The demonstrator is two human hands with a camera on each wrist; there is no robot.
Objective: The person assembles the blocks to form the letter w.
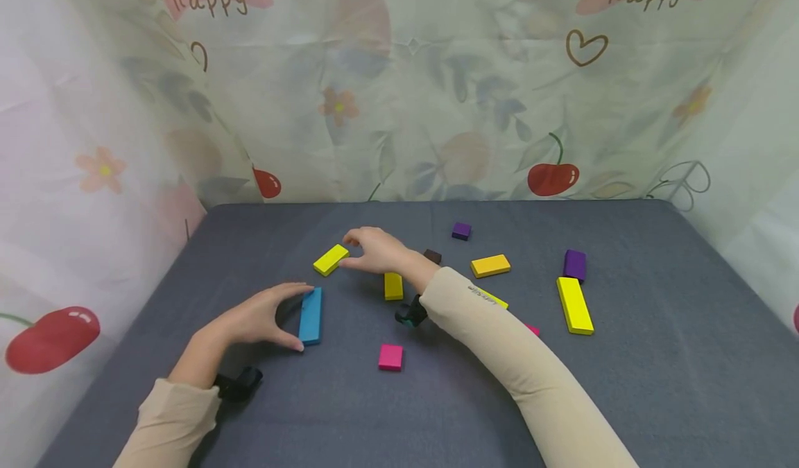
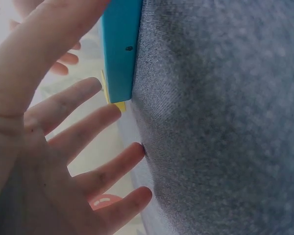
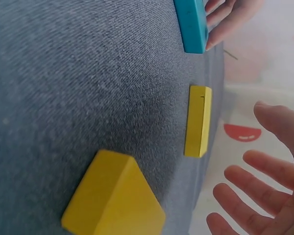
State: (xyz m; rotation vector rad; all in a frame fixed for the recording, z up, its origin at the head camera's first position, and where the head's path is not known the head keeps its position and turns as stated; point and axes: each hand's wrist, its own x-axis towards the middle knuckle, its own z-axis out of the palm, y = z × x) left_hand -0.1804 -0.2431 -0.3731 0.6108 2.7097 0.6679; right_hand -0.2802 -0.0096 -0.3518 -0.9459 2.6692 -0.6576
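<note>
A long blue block [image 1: 310, 317] lies on the dark grey cloth, left of centre. My left hand [image 1: 252, 315] is around its left side, thumb near the close end and a fingertip near the far end. In the left wrist view that hand's fingers are spread and fairly straight beside the blue block [image 2: 121, 54]; firm contact cannot be made out. Farther back, my right hand [image 1: 379, 252] hovers by a yellow block [image 1: 331, 260], thumb close to its right edge. The right wrist view shows these fingers apart from the yellow block [image 3: 197, 122], holding nothing.
Beneath the right forearm are a short yellow block [image 1: 393, 287], a dark brown block [image 1: 432, 255] and other partly hidden blocks. A pink block [image 1: 390, 358] lies nearer. Rightward are an orange-yellow block [image 1: 490, 266], two purple blocks [image 1: 461, 231] and a long yellow block [image 1: 575, 306]. Patterned curtains [image 1: 412, 107] enclose the table.
</note>
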